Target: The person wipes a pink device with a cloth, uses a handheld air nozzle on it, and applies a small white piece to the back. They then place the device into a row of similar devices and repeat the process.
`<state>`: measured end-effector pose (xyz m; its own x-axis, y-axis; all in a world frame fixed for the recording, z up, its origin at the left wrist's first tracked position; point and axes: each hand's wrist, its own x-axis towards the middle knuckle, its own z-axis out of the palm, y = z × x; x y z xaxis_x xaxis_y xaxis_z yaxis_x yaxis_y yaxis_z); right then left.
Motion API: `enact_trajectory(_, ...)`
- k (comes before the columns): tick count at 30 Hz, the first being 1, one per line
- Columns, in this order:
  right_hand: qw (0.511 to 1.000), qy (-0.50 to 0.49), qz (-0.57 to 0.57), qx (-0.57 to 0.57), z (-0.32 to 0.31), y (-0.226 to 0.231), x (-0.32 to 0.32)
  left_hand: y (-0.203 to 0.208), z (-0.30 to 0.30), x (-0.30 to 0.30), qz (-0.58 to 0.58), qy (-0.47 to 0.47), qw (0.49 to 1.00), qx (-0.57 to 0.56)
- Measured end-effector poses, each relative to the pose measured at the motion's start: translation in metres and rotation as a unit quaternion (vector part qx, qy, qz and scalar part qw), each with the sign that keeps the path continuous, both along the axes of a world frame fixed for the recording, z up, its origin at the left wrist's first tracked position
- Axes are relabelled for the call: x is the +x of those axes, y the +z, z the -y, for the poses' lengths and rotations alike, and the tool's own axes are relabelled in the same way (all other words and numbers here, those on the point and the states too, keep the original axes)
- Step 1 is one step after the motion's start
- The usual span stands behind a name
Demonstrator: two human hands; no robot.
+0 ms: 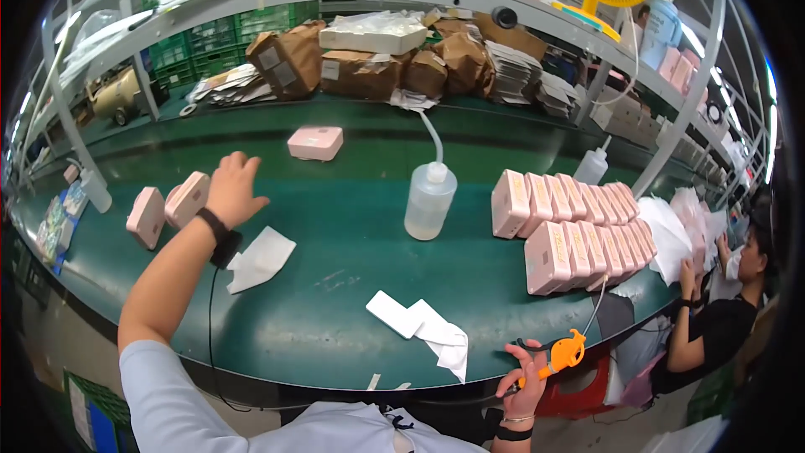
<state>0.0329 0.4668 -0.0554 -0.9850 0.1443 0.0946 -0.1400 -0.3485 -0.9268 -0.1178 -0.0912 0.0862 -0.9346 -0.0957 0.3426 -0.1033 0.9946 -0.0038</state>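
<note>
From where I watch remotely, at the far left I have two pink cases (145, 218) standing on edge on the green surface (327, 243), probably stood that way so a flat side is easy to grasp. My left grip (234, 190) is beside the nearer one, fingers apart and thumb out, holding nothing that I can see; I cannot tell whether it touches the case. Below the wrist lies a crumpled white cloth (262, 260), perhaps kept there for a quick wipe. Farther back, a lone pink case (315, 144) lies flat, apart from the rest. The clear squeeze bottle (431, 203) stands upright mid-surface, presumably within reach of either side. Near the front edge, a white slab (392, 314) touches a folded white cloth (445, 341). My right grip (527, 379) is closed around the handle of an orange tool (566, 353), held low at the edge with its thin nozzle angled up toward the cases, likely to spare the work area. Rightmost, more pink cases (579, 226) stand packed in two rows, which I take to save room.
</note>
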Motion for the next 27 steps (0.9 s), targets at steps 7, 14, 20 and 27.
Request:
enact_trajectory(7, 1.000, 0.000, -0.003, -0.011, -0.004, 0.008, 0.001, -0.042, 0.040, -0.189, 0.083, -0.102, 0.991, 0.034)
enact_trajectory(14, 0.998, 0.025, 0.054, -0.034, -0.005, 0.012, 0.004, -0.092, 0.052, -0.297, 0.120, -0.100, 0.972, 0.174)
enact_trajectory(20, 0.996, 0.038, 0.067, -0.043, -0.007, 0.015, 0.008, -0.075, 0.035, -0.304, 0.226, -0.045, 0.972, -0.037)
enact_trajectory(27, 0.999, 0.029, 0.027, -0.026, -0.001, 0.005, 0.001, -0.046, 0.002, -0.225, 0.135, -0.035, 0.990, 0.017)
